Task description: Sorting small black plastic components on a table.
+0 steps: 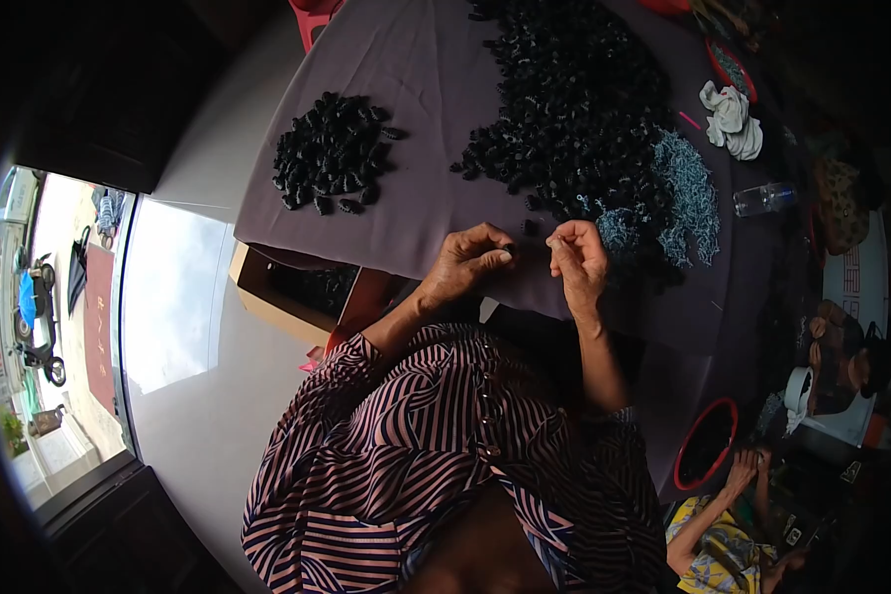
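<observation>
My left hand [462, 265] pinches a small black piece [508, 250] between thumb and fingertips, near the table's front edge. To its right, my right hand [578, 261] is raised with thumb and fingertips pressed together; anything between them is too small to make out. One loose black piece [532, 228] lies on the cloth between the hands. Beyond them spreads a large heap of small black ribbed pieces [564, 109]. A heap of tiny blue-grey bits [685, 193] borders it on the right, with a smaller patch of the same bits [619, 228] close by my right hand.
A separate pile of black ribbed pieces [332, 153] sits on the purple tablecloth [406, 109] at the left. Below the edge stands a cardboard box [282, 307]. A crumpled white cloth [733, 121] and clear bottle [762, 199] lie right. Another person's hands [744, 470] work at lower right.
</observation>
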Demonstrator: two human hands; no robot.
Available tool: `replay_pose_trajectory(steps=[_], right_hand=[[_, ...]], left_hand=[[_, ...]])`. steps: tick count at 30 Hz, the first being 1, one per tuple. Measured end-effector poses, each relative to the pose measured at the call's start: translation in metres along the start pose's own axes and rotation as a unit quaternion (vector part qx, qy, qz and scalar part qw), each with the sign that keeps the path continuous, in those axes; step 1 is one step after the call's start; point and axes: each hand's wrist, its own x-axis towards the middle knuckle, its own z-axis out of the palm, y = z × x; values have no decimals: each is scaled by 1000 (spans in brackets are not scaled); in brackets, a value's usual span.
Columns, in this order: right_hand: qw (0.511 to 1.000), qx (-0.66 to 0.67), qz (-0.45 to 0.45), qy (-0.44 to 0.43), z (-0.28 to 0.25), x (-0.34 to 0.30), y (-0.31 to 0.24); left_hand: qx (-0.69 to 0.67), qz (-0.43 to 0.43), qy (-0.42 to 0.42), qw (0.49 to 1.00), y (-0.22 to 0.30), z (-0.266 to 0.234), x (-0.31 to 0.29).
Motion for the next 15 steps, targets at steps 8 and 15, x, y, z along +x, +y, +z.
replay_pose_trajectory(steps=[8,15], right_hand=[[996,60,34,-57,16,-8,-2],[997,33,24,-60,14,-9,0]], left_hand=[[77,-5,-2,997,2,1,-2],[104,-14,7,994,5,4,-2]])
